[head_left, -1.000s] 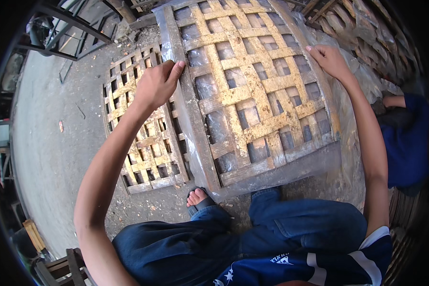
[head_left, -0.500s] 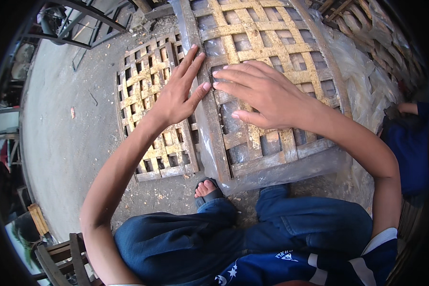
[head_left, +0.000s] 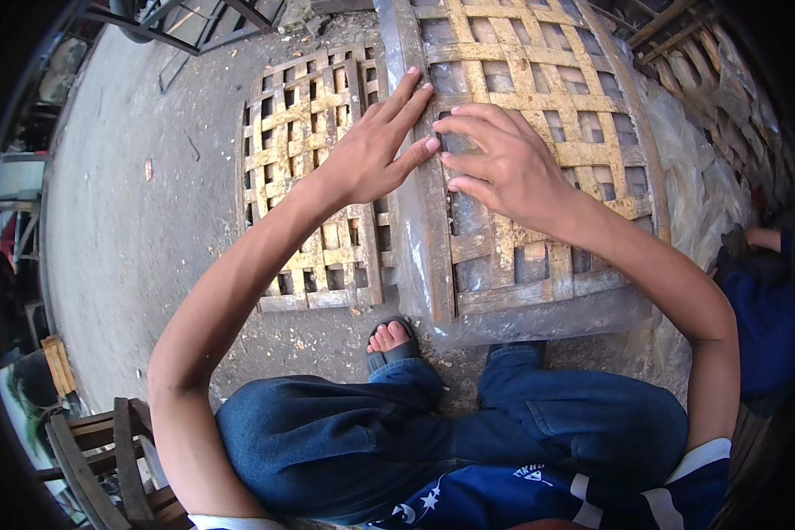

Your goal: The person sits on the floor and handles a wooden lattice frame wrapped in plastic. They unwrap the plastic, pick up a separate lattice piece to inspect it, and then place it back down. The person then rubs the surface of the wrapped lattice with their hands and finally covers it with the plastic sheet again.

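A wooden lattice tray (head_left: 583,153) of woven yellowish slats lies in front of me, with clear plastic sheeting (head_left: 548,324) under it and along its left side. Stretched fingers of my left hand (head_left: 375,152) rest at the tray's left edge rail (head_left: 435,234), thumb pointing right. My right hand (head_left: 508,163) is over the left part of the lattice, fingers apart and slightly bent, tips close to the same rail. Nothing shows in either hand. Whether the right fingertips press on the slats I cannot tell.
A second lattice tray (head_left: 283,146) lies on the concrete floor (head_left: 172,203) to the left. Crumpled plastic (head_left: 693,168) and stacked trays (head_left: 724,62) are at the right, near another person's blue clothing (head_left: 764,305). Wooden slats (head_left: 119,459) stand at lower left, a dark metal frame (head_left: 172,35) at upper left.
The view has shifted, so trays and hands appear farther right and slightly higher. My right hand's fingers are more bent and its thumb has drawn in. The left hand keeps its stretched pose by the rail.
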`<move>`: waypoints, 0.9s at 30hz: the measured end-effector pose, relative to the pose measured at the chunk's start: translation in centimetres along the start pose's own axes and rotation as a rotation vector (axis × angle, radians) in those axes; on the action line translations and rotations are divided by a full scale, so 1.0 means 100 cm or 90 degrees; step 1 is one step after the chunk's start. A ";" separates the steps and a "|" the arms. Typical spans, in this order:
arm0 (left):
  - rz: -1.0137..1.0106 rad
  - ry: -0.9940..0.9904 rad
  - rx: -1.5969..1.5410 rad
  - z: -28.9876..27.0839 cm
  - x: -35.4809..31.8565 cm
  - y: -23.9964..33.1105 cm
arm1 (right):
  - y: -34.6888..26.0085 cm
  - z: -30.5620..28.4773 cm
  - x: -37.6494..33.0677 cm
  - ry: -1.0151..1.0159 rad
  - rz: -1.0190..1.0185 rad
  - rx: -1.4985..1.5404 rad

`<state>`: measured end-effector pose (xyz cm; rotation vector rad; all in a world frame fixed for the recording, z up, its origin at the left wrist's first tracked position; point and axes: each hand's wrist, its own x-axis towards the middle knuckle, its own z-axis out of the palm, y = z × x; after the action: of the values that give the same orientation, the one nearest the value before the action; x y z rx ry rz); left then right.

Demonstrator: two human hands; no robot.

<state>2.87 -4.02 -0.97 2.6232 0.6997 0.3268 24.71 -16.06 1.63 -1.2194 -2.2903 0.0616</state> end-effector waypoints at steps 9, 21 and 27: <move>-0.005 -0.047 0.011 -0.006 0.000 0.000 | 0.001 0.006 -0.002 0.050 -0.007 0.052; 0.023 0.061 -0.002 -0.009 0.001 -0.005 | 0.002 -0.002 0.007 0.054 0.040 0.152; -0.256 0.193 -0.320 -0.041 -0.002 -0.034 | 0.037 -0.039 0.032 0.048 0.281 0.342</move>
<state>-0.09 -0.11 1.15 1.9276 1.0625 0.6842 27.99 -12.17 5.33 -1.3627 -1.7327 0.7266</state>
